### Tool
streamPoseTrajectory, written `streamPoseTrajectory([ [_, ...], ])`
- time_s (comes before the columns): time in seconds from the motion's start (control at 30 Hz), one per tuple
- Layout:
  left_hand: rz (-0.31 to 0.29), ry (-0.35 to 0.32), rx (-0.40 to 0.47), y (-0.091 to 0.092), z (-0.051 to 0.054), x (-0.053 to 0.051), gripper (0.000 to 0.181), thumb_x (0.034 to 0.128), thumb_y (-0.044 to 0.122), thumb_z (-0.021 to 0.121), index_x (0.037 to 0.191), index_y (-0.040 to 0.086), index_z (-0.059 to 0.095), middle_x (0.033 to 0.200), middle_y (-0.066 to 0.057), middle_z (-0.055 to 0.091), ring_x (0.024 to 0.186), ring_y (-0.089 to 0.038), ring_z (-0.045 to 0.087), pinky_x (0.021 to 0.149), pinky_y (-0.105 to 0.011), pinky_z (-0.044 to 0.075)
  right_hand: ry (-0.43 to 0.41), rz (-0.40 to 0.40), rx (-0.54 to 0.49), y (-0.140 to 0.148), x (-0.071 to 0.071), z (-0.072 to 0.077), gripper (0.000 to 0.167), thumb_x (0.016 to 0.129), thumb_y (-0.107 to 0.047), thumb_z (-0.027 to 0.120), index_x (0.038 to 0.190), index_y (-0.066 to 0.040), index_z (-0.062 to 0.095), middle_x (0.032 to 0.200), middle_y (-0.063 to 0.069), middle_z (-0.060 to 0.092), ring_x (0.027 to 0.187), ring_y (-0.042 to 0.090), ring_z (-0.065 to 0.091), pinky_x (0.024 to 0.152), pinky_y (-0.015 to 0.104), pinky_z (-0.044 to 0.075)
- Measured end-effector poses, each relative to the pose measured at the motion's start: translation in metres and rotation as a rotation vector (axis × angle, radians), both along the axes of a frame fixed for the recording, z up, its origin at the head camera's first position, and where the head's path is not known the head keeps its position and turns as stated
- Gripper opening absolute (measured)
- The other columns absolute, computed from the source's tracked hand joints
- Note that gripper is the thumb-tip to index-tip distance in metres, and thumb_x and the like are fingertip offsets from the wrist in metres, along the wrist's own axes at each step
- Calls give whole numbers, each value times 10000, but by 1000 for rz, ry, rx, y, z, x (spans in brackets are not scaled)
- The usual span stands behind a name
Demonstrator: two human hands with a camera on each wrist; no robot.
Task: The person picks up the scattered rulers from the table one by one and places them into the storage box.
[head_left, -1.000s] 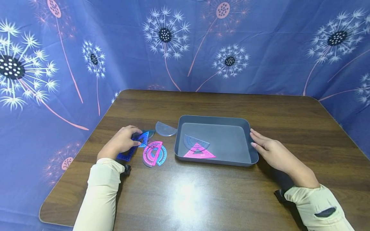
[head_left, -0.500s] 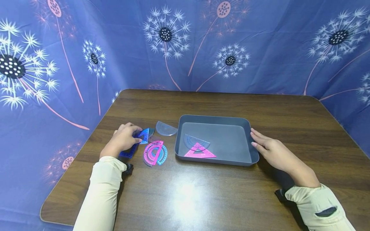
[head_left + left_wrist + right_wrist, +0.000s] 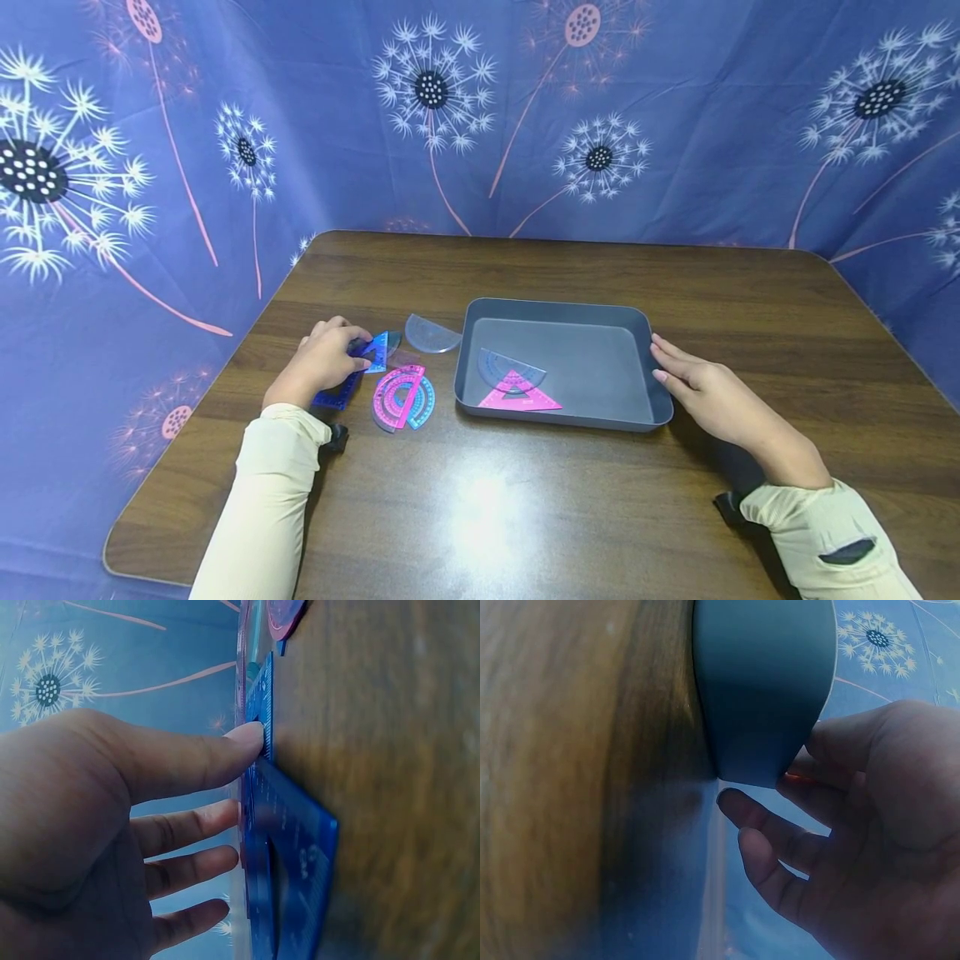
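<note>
My left hand (image 3: 318,358) is over the blue pieces left of the tray, thumb and index finger pinching a blue set square (image 3: 380,352). In the left wrist view, the thumb of my left hand (image 3: 142,795) meets this square's edge, and a darker blue set square (image 3: 300,847) lies beside it. Pink (image 3: 386,400) and light-blue (image 3: 426,403) protractors overlap nearby. A clear protractor (image 3: 431,335) lies by the grey tray (image 3: 562,421). Inside are a pink set square (image 3: 525,402) and a clear protractor (image 3: 495,367). My right hand (image 3: 708,396) touches the tray's right wall with relaxed fingers.
The brown wooden table (image 3: 570,517) extends around the tray, with a bright reflection in front. A blue cloth with dandelion prints (image 3: 510,167) hangs behind the table and along its left side.
My left hand has shifted slightly up and right, and the blue set square under its fingers has moved slightly away from me. My right hand stays at the tray wall.
</note>
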State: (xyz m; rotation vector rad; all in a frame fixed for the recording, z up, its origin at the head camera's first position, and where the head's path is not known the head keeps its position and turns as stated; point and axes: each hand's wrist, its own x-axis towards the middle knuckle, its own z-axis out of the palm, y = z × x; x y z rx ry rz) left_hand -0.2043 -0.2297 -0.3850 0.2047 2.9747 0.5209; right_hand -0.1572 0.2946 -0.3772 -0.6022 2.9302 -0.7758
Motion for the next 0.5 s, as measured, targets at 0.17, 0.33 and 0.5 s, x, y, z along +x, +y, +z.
streamPoseTrajectory([
  [0.17,6,8,11,0,-1,-1,373,914,200,719,1252,59,647,1301,-194,522,1254,-448,396,1010,-628,314,-2,-2,6,0,0,0,529,1062,-290,479,1474,33,405,1578,187,309,1387,450,357,1036,635,339],
  [0.33,0,24,18,0,-1,-2,330,906,175,724,1206,50,665,1246,-168,558,1240,-433,414,1006,-624,314,10,1,6,0,0,0,524,1064,-289,474,1469,37,412,1574,191,316,1382,453,363,1031,634,343],
  [0.5,-22,41,22,0,-1,-2,283,902,153,721,1164,54,680,1184,-143,592,1212,-414,451,999,-644,311,27,7,3,1,0,0,516,1062,-282,480,1461,42,422,1566,195,328,1375,451,375,1025,624,348],
])
